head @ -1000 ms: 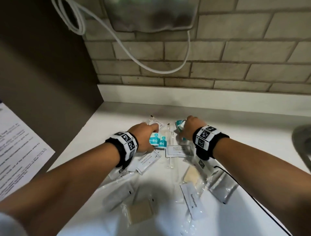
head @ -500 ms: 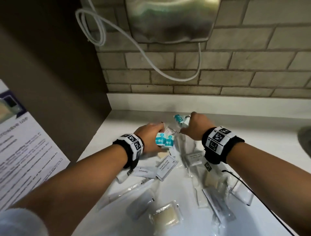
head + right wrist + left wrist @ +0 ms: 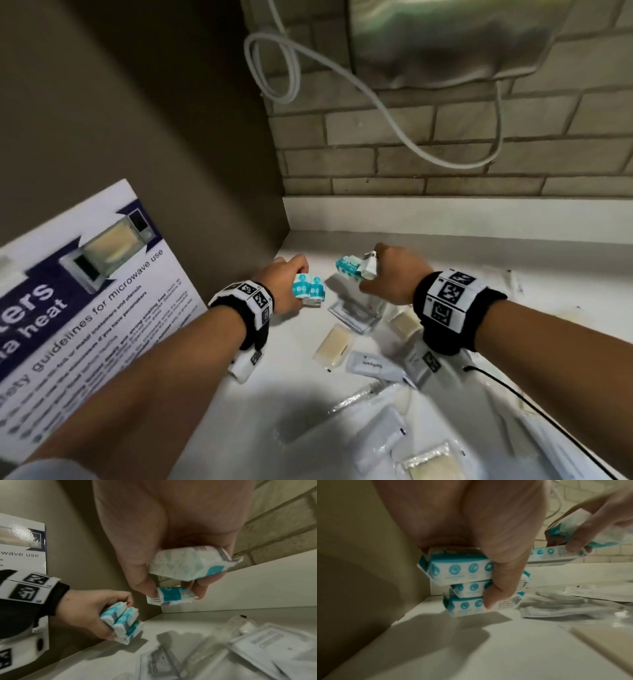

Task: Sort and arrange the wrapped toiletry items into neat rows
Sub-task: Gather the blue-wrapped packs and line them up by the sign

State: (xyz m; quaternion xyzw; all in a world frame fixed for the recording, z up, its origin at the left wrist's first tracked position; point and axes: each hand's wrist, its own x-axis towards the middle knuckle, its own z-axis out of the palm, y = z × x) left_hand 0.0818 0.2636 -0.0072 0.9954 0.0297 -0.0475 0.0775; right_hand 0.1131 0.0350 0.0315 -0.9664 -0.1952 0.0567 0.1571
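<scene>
Where legible, "microwave use" on the poster [image 3: 85, 291], "toothpaste" on a sachet [image 3: 371, 365].

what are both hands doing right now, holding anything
Left hand: grips a stack of three teal-and-white packets.
Right hand: holds two teal-and-white packets, one pinched at the fingertips.

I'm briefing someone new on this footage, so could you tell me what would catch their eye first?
Most striking are the teal-and-white packets: the left hand grips a stack of three near the counter's back left corner, while the right hand holds two more just above the counter. Next comes the microwave poster on the left, then the clear-wrapped sachets scattered in front of the hands.
</scene>
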